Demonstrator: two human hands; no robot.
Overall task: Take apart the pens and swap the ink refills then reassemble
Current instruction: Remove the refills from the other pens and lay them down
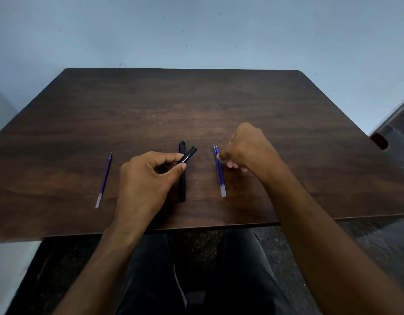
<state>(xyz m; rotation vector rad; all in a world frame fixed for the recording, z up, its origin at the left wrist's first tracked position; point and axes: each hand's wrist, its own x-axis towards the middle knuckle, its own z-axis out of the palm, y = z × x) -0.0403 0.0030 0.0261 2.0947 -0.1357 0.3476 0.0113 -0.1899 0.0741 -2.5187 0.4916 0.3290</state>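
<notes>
The dark wooden table (196, 105) carries everything. At its middle lies a black pen barrel (182, 185). Over it the left hand (148, 176) pinches a second black barrel (189, 155). Right of the lying barrel, the right hand (246, 148) touches two blue refills (220, 173); whether it has gripped one I cannot tell. Far left lies another refill (103, 180). Judging by this, reassembly is starting: next, thread a refill into the held barrel. Nothing obstructs.

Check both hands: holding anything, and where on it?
Left hand pinches a black pen barrel at its near end. Right hand touches the upper part of two blue refills on the table; grip unclear.
</notes>
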